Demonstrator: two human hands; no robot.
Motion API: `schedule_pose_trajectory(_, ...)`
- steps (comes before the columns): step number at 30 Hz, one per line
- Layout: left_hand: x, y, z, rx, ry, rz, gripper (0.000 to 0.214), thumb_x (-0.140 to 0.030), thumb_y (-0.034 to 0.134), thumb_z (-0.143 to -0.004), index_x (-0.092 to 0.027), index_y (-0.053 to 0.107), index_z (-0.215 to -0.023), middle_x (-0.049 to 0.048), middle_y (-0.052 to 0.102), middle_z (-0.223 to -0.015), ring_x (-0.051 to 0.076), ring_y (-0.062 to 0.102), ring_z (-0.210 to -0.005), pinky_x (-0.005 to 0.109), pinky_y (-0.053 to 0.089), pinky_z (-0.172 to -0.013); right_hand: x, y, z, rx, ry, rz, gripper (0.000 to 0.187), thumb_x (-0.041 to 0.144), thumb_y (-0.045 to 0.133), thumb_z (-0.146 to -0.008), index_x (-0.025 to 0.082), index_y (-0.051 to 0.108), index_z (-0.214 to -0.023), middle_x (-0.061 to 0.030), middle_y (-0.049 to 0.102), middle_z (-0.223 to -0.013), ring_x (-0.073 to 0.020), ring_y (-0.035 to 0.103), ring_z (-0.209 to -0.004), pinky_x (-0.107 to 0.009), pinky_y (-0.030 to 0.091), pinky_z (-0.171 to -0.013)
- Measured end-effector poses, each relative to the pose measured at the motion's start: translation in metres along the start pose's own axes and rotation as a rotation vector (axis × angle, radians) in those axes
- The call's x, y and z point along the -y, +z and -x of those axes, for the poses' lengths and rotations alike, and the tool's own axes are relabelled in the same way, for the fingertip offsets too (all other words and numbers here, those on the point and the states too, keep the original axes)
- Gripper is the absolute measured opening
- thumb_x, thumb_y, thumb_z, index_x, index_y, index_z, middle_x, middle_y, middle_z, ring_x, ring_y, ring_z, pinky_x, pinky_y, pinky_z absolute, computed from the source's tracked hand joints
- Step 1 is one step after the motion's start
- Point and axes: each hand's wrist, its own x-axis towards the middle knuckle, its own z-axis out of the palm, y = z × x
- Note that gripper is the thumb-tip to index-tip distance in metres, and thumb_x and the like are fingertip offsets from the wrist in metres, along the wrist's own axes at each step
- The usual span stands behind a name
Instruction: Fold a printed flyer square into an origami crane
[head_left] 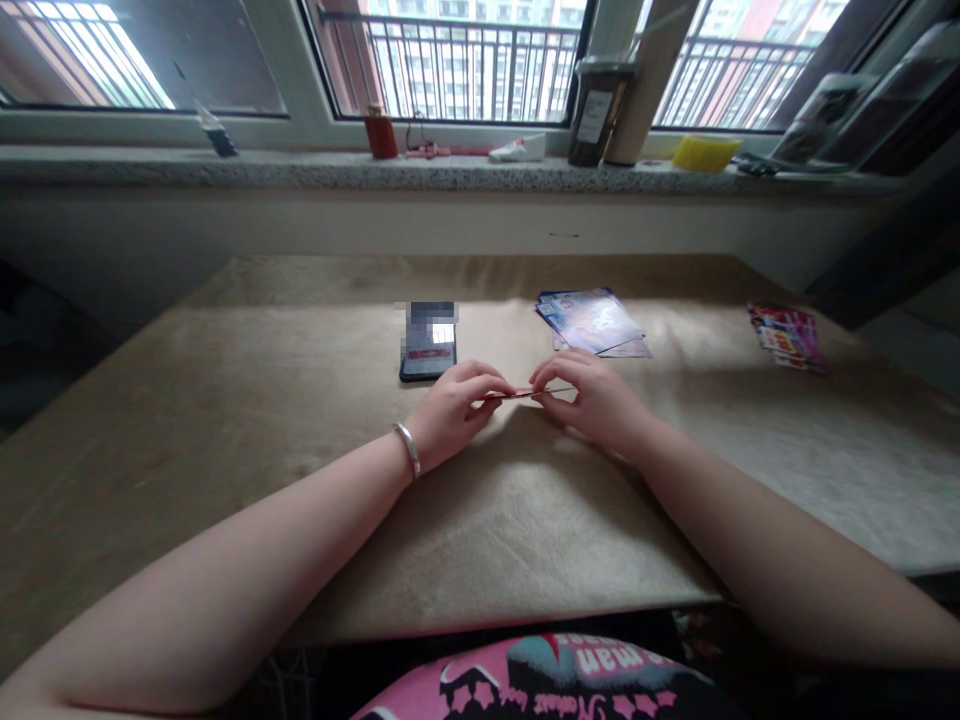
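Observation:
Both hands pinch a thin, flat orange-red piece of paper (523, 393), seen nearly edge-on just above the table. My left hand (459, 402), with a silver bangle (407, 449) at the wrist, grips its left end between thumb and fingers. At the other end, my right hand (592, 398) holds it the same way. A phone (429, 345) lies beyond my left hand, its screen lit and partly blurred. Behind my right hand rests a small stack of blue and pale purple printed sheets (592, 318). The fingers hide much of the held paper.
Pink and red printed packets (787, 338) lie at the right of the cloth-covered table (225, 400). On the stone windowsill (300, 172) stand a red container (381, 133), a dark lidded jar (596, 112) and a yellow sponge-like block (705, 153).

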Motion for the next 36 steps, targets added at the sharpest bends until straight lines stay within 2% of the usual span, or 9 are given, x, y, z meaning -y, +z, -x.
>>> schedule_pose_trajectory(3,0.000,0.000,0.001,0.039,0.054,-0.040,0.018,-0.008,0.051,-0.083,-0.018,0.064,-0.092,0.0045,0.062,-0.092,0.014,0.056,-0.088,0.029,0.047,-0.083,-0.003,-0.001,0.000,0.060,-0.070,0.057,0.003,0.019,0.059,-0.078,0.021,0.060,-0.076,-0.0032,0.067,-0.085,-0.0182,0.057,-0.083,-0.034,0.041,-0.082)
schedule_pose_trajectory(7,-0.008,-0.003,0.001,0.221,0.121,-0.084,0.018,-0.007,0.055,-0.076,-0.016,0.062,-0.090,0.0058,0.062,-0.097,0.016,0.055,-0.092,0.031,0.045,-0.086,-0.005,0.000,0.000,0.235,-0.112,0.037,0.009,0.013,0.060,-0.072,0.020,0.060,-0.076,-0.0021,0.066,-0.078,-0.0177,0.057,-0.081,-0.031,0.043,-0.076)
schedule_pose_trajectory(10,-0.013,-0.006,0.000,0.319,0.134,-0.141,0.014,-0.011,0.055,-0.078,-0.016,0.062,-0.090,0.0061,0.063,-0.094,0.017,0.055,-0.090,0.032,0.045,-0.085,-0.004,0.001,0.000,0.327,-0.122,-0.032,0.009,0.014,0.060,-0.071,0.020,0.060,-0.077,-0.0028,0.065,-0.082,-0.0165,0.057,-0.080,-0.029,0.044,-0.073)
schedule_pose_trajectory(14,-0.012,-0.006,0.000,0.352,0.130,-0.204,0.012,-0.024,0.055,-0.084,-0.018,0.063,-0.091,0.0057,0.064,-0.096,0.018,0.056,-0.091,0.034,0.044,-0.084,-0.002,-0.003,0.000,0.364,-0.090,-0.108,0.006,0.020,0.063,-0.073,0.020,0.062,-0.080,-0.0044,0.064,-0.087,-0.0165,0.056,-0.085,-0.030,0.046,-0.077)
schedule_pose_trajectory(16,-0.011,-0.005,0.000,0.351,0.134,-0.229,0.014,-0.025,0.053,-0.085,-0.019,0.064,-0.091,0.0050,0.065,-0.096,0.017,0.056,-0.090,0.033,0.044,-0.083,-0.001,-0.006,-0.001,0.383,-0.076,-0.126,0.008,0.021,0.064,-0.074,0.020,0.063,-0.081,-0.0051,0.063,-0.089,-0.0168,0.056,-0.086,-0.031,0.047,-0.078)
schedule_pose_trajectory(21,-0.008,-0.005,0.000,0.349,0.144,-0.239,0.015,-0.025,0.054,-0.085,-0.019,0.065,-0.093,0.0044,0.066,-0.096,0.017,0.056,-0.089,0.032,0.044,-0.083,-0.001,-0.008,-0.001,0.396,-0.071,-0.175,0.011,0.014,0.056,-0.077,0.019,0.065,-0.082,-0.0061,0.063,-0.091,-0.0168,0.057,-0.090,-0.032,0.047,-0.082)
schedule_pose_trajectory(26,-0.008,-0.005,0.000,0.343,0.178,-0.208,0.019,-0.023,0.052,-0.086,-0.023,0.066,-0.098,0.0042,0.065,-0.097,0.017,0.055,-0.091,0.032,0.044,-0.083,-0.007,0.001,0.000,0.310,-0.064,-0.128,0.012,0.013,0.057,-0.077,0.020,0.066,-0.081,-0.0057,0.065,-0.094,-0.0169,0.057,-0.091,-0.032,0.048,-0.083)
schedule_pose_trajectory(31,-0.009,-0.006,0.000,0.371,0.227,-0.207,0.028,-0.017,0.050,-0.086,-0.029,0.067,-0.104,0.0032,0.064,-0.101,0.017,0.054,-0.093,0.033,0.044,-0.085,-0.009,0.005,0.001,0.296,-0.062,-0.029,0.024,0.020,0.061,-0.078,0.021,0.066,-0.101,-0.0067,0.064,-0.106,-0.0196,0.055,-0.101,-0.036,0.044,-0.091)
schedule_pose_trajectory(36,-0.008,-0.008,0.000,0.351,0.226,-0.310,0.030,-0.014,0.049,-0.085,-0.030,0.067,-0.103,0.0017,0.064,-0.103,0.016,0.053,-0.094,0.032,0.044,-0.085,-0.009,0.004,0.001,0.285,-0.034,0.006,0.024,0.021,0.058,-0.080,0.021,0.066,-0.103,-0.0075,0.064,-0.108,-0.0206,0.053,-0.105,-0.038,0.042,-0.094)
